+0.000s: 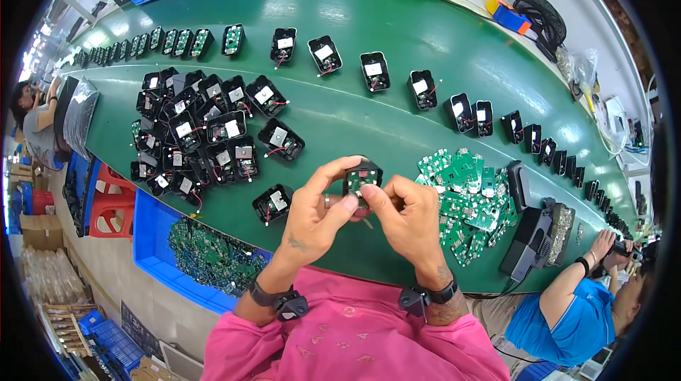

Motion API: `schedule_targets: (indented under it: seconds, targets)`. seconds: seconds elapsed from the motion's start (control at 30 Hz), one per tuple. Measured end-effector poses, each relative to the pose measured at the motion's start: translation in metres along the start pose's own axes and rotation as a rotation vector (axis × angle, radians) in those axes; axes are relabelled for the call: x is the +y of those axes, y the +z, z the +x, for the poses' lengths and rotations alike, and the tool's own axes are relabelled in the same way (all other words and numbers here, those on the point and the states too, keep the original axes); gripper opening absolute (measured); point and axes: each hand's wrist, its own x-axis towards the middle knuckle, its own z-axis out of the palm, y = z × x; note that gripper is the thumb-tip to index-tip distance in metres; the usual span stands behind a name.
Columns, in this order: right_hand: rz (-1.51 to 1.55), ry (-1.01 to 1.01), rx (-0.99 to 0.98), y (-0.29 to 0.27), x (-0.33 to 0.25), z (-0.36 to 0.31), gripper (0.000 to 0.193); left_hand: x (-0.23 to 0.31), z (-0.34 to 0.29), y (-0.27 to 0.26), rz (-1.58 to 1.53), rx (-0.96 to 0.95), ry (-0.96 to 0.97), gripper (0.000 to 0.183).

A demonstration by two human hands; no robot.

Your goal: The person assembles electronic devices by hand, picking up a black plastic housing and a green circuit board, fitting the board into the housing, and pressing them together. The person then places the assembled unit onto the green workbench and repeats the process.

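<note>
While both hands pinch one small black case (363,177) above the green belt (340,118), left hand (312,214) and right hand (408,218) fit its green board (many boards (468,200) and open cases (198,136) wait); finished ones (425,90) ride away.

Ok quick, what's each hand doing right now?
Left hand: closed on the small black case, fingers pinching it.
Right hand: closed on the same case, thumb and fingers gripping it.
</note>
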Motion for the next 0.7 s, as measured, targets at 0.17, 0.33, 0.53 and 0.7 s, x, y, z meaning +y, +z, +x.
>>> schedule_targets:
  seconds: [0.17,0.33,0.53,0.7]
  targets:
    - [0.035,-0.083,0.132,0.022,0.0,0.001,0.029,-0.009,0.002,0.009,0.167,0.229,-0.082,0.032]
    - [0.064,-0.075,0.056,0.032,0.001,-0.002,0.036,-0.03,0.003,0.013,0.384,0.289,0.128,0.027]
    - [0.255,-0.044,0.044,0.039,0.005,-0.001,0.035,-0.024,0.001,0.013,0.553,0.335,0.225,0.025]
    - [0.23,-0.103,0.035,0.042,-0.004,0.007,0.034,-0.011,0.001,0.006,0.616,0.364,0.222,0.026]
